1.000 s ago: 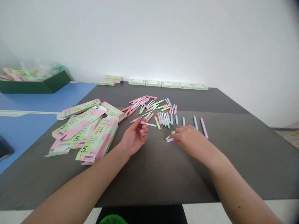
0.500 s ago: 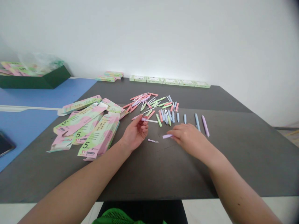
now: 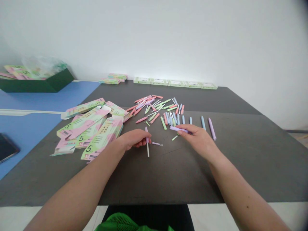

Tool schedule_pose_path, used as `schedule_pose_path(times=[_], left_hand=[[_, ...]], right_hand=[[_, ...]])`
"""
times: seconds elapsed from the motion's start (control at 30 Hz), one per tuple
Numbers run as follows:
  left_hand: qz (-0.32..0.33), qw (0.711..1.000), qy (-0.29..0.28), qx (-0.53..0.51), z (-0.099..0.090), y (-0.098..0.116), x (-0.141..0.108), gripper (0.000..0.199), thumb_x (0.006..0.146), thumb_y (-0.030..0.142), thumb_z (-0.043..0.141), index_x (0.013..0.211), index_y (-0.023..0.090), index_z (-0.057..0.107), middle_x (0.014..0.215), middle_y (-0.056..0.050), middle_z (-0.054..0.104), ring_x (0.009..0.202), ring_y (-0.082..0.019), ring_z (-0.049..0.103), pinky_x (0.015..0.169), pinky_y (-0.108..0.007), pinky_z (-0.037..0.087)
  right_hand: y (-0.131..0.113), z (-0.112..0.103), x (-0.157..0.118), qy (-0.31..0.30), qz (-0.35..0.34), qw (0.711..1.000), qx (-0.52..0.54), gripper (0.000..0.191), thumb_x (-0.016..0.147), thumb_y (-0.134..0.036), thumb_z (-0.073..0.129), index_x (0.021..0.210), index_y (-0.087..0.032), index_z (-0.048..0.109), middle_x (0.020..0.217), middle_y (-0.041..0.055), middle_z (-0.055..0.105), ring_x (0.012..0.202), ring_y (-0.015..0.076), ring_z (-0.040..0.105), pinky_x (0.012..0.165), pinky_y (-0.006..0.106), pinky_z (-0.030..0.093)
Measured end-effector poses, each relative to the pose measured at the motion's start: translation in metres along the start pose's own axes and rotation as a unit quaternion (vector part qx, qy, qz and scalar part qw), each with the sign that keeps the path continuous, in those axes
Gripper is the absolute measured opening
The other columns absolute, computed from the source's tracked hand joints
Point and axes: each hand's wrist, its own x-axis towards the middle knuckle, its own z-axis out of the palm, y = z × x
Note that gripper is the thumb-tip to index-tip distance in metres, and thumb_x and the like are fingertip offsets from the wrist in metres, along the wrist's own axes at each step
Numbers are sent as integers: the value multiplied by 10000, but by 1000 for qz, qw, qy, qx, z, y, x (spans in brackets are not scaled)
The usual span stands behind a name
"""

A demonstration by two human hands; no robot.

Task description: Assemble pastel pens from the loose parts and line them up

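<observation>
Left grip: your left hand (image 3: 132, 140) is pressed closed, fingertips pinching a lilac pen part with a white stem (image 3: 147, 142), which stands nearly upright with its stem pointing down; whether the stem touches the tabletop, you can't tell.
Right grip: your right hand (image 3: 196, 137) pinches a lilac pen barrel (image 3: 180, 129) between thumb and fingers, holding it almost level, its far end pointing left.
Far left: a black phone (image 3: 7, 148) lies on a blue desk (image 3: 48, 99), and a dark green tray (image 3: 36, 86) behind it holds pink-and-green boxes.
Left of your hands: flattened pink-and-green "5" cartons (image 3: 101, 137) lie overlapping on a dark grey table (image 3: 154, 183).
Between your hands: a small lilac-and-white piece (image 3: 157, 144) lies just beside your left fingers.
Ahead: a loose heap of pastel pen parts (image 3: 154, 107) spreads across the table, with a green sliver (image 3: 174, 137) near your right hand.
Right: a blue pen (image 3: 203, 123) and a lilac pen (image 3: 212, 128) lie side by side.
Back edge: a small stack of boxes (image 3: 114, 78) sits left of a row of flat green boxes (image 3: 175, 82).
</observation>
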Motion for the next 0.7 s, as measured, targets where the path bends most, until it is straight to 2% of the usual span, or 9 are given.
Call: schedule_pose_path(times=[0.17, 0.23, 0.33, 0.4, 0.47, 0.57, 0.63, 0.7], left_hand=[[74, 976, 74, 190, 5, -5, 2, 157, 651, 286, 618, 540, 183, 576, 422, 4, 507, 403, -127, 431, 436, -236, 247], [90, 965, 126, 212, 6, -9, 3, 177, 608, 336, 678, 615, 193, 575, 445, 9, 523, 448, -152, 472, 483, -243, 269], [119, 944, 239, 195, 8, -11, 2, 335, 543, 388, 746, 766, 202, 578, 525, 7, 534, 544, -193, 518, 560, -256, 299], [160, 924, 275, 215, 11, -10, -2, 323, 593, 393, 724, 817, 209, 583, 569, -2, 530, 609, -213, 534, 614, -271, 321], [222, 906, 226, 280, 15, -6, -6, 190, 692, 364, 655, 794, 212, 606, 626, -22, 546, 656, -212, 536, 665, -283, 340], [318, 868, 98, 369, 21, -2, -9, 98, 755, 285, 598, 737, 203, 649, 780, -51, 580, 739, -194, 533, 739, -284, 360], [346, 852, 61, 388, 24, -3, -7, 90, 753, 261, 606, 771, 199, 670, 836, -55, 579, 794, -191, 531, 778, -284, 368], [354, 847, 52, 393, 27, -5, -2, 97, 759, 259, 605, 787, 197, 674, 839, -54, 576, 825, -192, 529, 806, -289, 372]], right_hand=[[-1, 6, -1, -17, 4, 1000, 21, 238, 799, -299, 574, 1002, -265, 693, 1031, 9, 691, 941, 205, 620, 838, 350, 448], [-1, 7, -1, -20, 5, 999, 24, 236, 799, -298, 573, 999, -270, 694, 1033, 8, 690, 946, 208, 621, 834, 351, 451], [0, 8, -1, -19, 7, 999, 28, 238, 800, -306, 573, 1002, -273, 694, 1041, 5, 688, 957, 207, 618, 843, 352, 448], [-1, 7, -1, -18, 9, 999, 28, 241, 800, -309, 573, 1007, -272, 692, 1033, 5, 689, 945, 205, 619, 841, 353, 448], [-1, 7, -1, -15, 10, 999, 28, 242, 800, -303, 574, 1008, -266, 691, 1023, 8, 691, 932, 203, 620, 839, 353, 448], [-1, 7, -1, -7, 9, 999, 30, 235, 796, -291, 578, 997, -258, 694, 1013, 12, 695, 929, 202, 622, 844, 355, 448], [-1, 7, 0, -4, 8, 999, 31, 233, 794, -293, 580, 994, -257, 695, 1011, 14, 696, 926, 202, 624, 839, 353, 451], [0, 7, 0, -3, 5, 999, 33, 235, 797, -297, 577, 996, -258, 695, 1009, 14, 697, 920, 201, 625, 831, 349, 453]])
